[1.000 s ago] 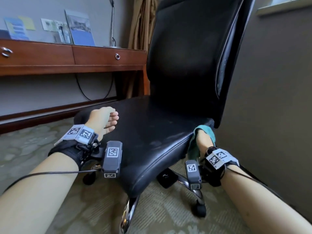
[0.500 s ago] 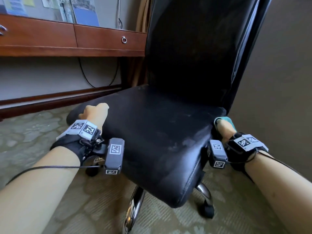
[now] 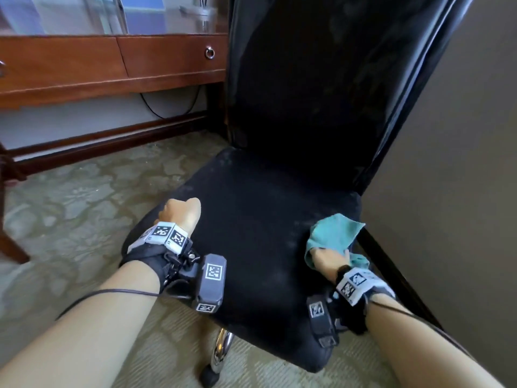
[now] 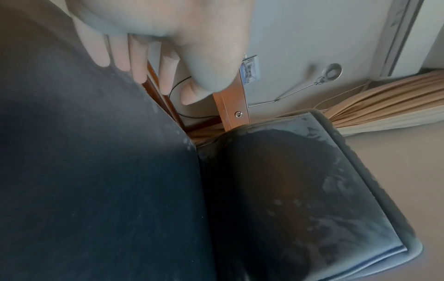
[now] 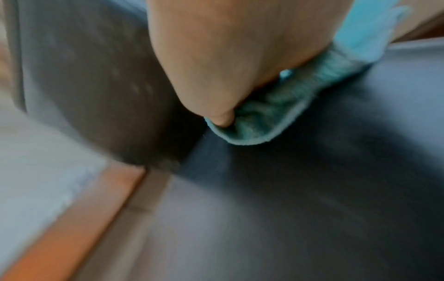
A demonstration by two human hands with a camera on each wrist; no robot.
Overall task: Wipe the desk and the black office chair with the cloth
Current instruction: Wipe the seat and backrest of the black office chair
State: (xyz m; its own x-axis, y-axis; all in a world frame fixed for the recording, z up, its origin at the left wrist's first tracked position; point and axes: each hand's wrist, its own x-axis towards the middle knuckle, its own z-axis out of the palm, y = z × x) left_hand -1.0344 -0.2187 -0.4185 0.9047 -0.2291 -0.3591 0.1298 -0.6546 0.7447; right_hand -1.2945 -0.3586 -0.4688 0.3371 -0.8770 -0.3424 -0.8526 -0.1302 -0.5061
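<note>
While left hand (image 3: 179, 217) fingers (image 4: 138, 62) hook the black office chair (image 3: 265, 233), right hand (image 3: 331, 260) fingers (image 5: 221, 117) clutch the cloth (image 3: 335, 233).

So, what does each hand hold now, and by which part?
The right hand holds the teal cloth by a bunched fold, thumb tucked in. The left hand grips the black office chair at the seat's left edge.

The chair (image 3: 265, 219) is black with pale mottling; the cloth (image 3: 334, 233) is teal. The desk (image 3: 70, 68) is reddish-brown. The carpet (image 3: 70, 197) is pale grey-green with a floral pattern; the wrist bands (image 3: 167, 233) carry black-and-white square codes.
</note>
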